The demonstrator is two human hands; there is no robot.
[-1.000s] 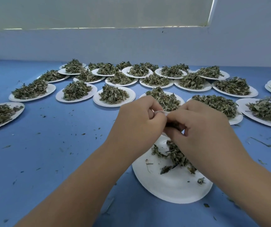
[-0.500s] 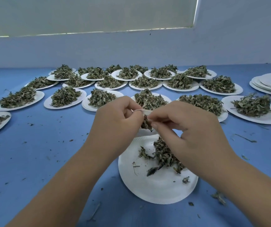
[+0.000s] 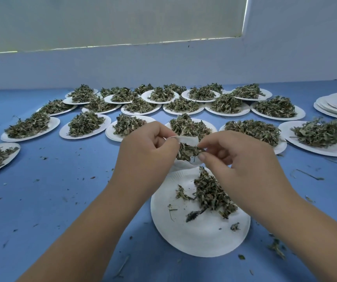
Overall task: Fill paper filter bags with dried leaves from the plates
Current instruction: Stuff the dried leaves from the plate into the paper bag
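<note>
One filter bag (image 3: 188,140) between both hands (image 3: 149,153) (image 3: 243,159)

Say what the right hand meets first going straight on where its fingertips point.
Likely the paper filter bag in the left hand, just beyond the leaves the right hand pinches.

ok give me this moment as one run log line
step: filling bag | left hand: pinches filter bag rim | right hand: pinches leaves at bag mouth | near plate: holds small pile

left hand (image 3: 145,151) and right hand (image 3: 240,159) parted, filter bag (image 3: 188,140) mouth now showing, leaves (image 3: 187,152) inside
</note>
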